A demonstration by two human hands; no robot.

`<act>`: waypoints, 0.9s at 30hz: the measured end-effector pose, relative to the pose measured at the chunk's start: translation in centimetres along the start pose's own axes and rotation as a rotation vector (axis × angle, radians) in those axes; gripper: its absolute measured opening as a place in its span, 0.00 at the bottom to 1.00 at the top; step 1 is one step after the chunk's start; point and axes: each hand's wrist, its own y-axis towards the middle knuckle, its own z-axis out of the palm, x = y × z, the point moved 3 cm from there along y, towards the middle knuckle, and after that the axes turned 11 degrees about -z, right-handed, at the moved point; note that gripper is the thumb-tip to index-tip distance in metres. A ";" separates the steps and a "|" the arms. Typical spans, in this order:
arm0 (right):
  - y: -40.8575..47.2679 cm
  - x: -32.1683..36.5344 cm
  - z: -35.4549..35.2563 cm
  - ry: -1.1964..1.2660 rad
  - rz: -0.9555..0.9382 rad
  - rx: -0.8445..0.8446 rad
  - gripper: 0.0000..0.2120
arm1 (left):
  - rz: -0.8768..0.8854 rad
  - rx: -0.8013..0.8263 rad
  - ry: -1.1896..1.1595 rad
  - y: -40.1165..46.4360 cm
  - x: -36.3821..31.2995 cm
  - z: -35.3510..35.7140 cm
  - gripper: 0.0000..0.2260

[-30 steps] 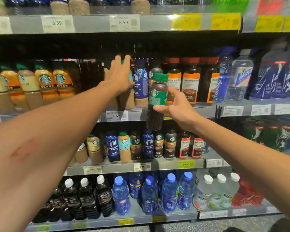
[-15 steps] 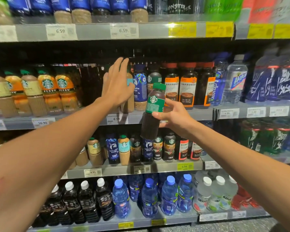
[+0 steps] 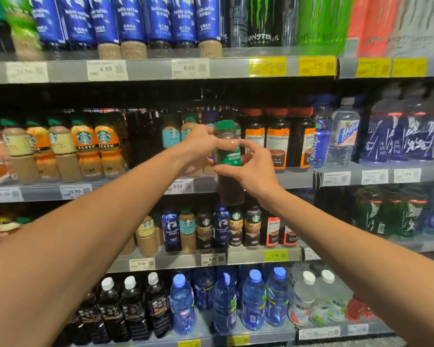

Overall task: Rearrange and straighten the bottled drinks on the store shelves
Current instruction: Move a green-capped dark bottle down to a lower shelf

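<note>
four shelves [image 3: 148,70] of drinks filled the view, each edge carrying price tags [image 3: 105,69]. the top row was cut off above the labels: about seven blue coffee bottles [image 3: 158,21], then tall cans [image 3: 263,21] blurred toward the right. on the second shelf stood some five orange-labelled bottles [image 3: 83,149] at left, smeared by motion, three dark bottles with orange labels [image 3: 277,146] right of centre, and blue packs [image 3: 406,136] at far right too blurred to count. the lowest shelf showed three black bottles with white caps [image 3: 130,309] and about four blue water bottles [image 3: 253,299], partly hidden by the forearms. one dark coffee bottle [image 3: 229,171] with a green cap and green label was held upright in the air just in front of the second shelf's edge. both arms reached forward. the left hand [image 3: 198,149] gripped it near the neck, fingers curled round from the left; the right hand [image 3: 251,169] pinched the label band between thumb below and forefinger above, its other fingers hidden.
</note>
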 end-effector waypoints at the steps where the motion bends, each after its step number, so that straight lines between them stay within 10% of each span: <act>1: 0.1 0.3 0.0 -0.039 -0.017 -0.018 0.35 | -0.023 0.017 -0.051 0.0 -0.1 -0.1 0.12; 13: 1.1 2.1 1.6 -0.275 -0.188 -0.047 0.41 | -0.033 0.136 -0.223 -1.3 -1.5 -1.7 0.15; 16: 1.0 1.6 1.6 -0.295 -0.180 -0.040 0.41 | 0.119 -0.118 -0.295 -0.8 -2.4 -4.1 0.09; 20: 0.5 0.5 1.3 -0.328 -0.175 -0.037 0.40 | 0.399 -0.603 0.498 0.7 -2.9 -8.8 0.20; 23: 0.1 0.0 1.1 -0.316 -0.163 -0.054 0.39 | 0.317 -0.618 1.052 2.4 -2.0 -10.7 0.35; 27: -0.5 -1.2 0.5 -0.215 -0.049 -0.050 0.38 | 0.225 -0.583 1.211 3.7 -0.8 -11.6 0.42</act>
